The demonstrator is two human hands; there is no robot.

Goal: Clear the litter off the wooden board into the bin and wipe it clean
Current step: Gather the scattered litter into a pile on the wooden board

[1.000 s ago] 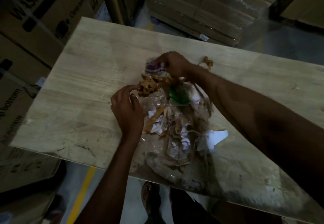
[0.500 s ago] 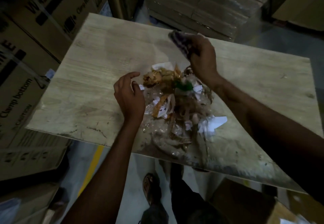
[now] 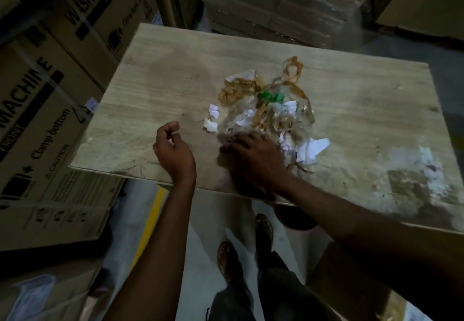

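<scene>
One head-worn wide-angle view looked steeply down, close above the wooden board (image 3: pixel 175 74); wearer's feet (image 3: pixel 227 258) showed past its near edge.

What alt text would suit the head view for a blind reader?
A person's right hand rests flat on the near edge of a pile of litter on a wooden board; the left hand, loosely curled and empty, is beside it. Cardboard boxes stand around.
</scene>
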